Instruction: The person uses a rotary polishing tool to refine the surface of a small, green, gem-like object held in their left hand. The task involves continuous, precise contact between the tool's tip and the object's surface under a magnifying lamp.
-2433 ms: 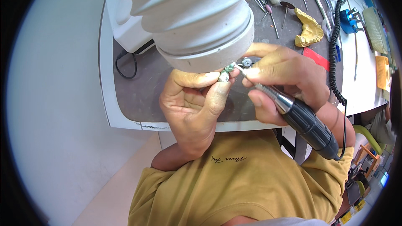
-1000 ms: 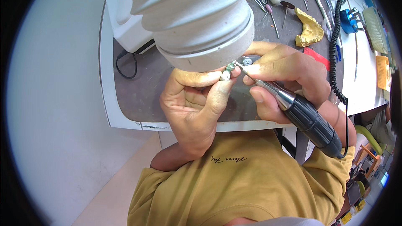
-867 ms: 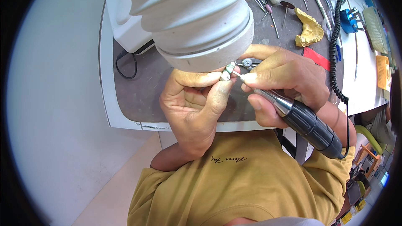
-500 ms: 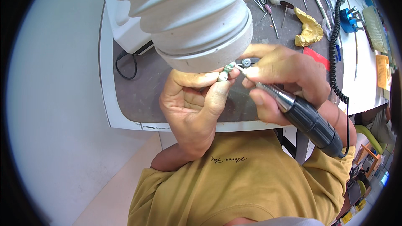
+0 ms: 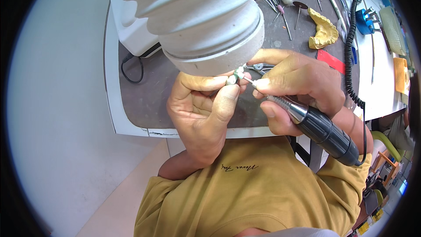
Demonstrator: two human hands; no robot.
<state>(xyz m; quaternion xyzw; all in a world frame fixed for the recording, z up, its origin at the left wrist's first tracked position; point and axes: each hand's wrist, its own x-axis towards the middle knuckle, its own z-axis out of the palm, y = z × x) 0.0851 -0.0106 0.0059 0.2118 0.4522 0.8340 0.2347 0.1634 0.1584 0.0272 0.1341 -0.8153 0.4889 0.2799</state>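
Observation:
Between the thumb and fingers of my left hand (image 5: 199, 105) is a small white and green dental bridge (image 5: 233, 79), partly covered by the fingertips. My right hand (image 5: 302, 81) grips a black and silver rotary handpiece (image 5: 322, 125), its thin bur pointing left at the bridge. The bur tip is at or very close to the bridge's green part; actual contact is too small to make out. Both hands are just below the mouth of a white corrugated suction hose (image 5: 206, 30). A metal tool (image 5: 261, 66) lies behind the right fingers, mostly hidden.
A yellow dental cast (image 5: 323, 30), a red piece (image 5: 331, 60) and several loose burs (image 5: 280, 6) lie on the grey bench mat at the back right. The handpiece's coiled black cord (image 5: 349, 57) runs down the right side. A white machine (image 5: 131, 22) stands at the back left.
The bridge has turned slightly in my left fingers. My right hand and the bur have shifted slightly, with the bur tip now lower, along the bridge's green part.

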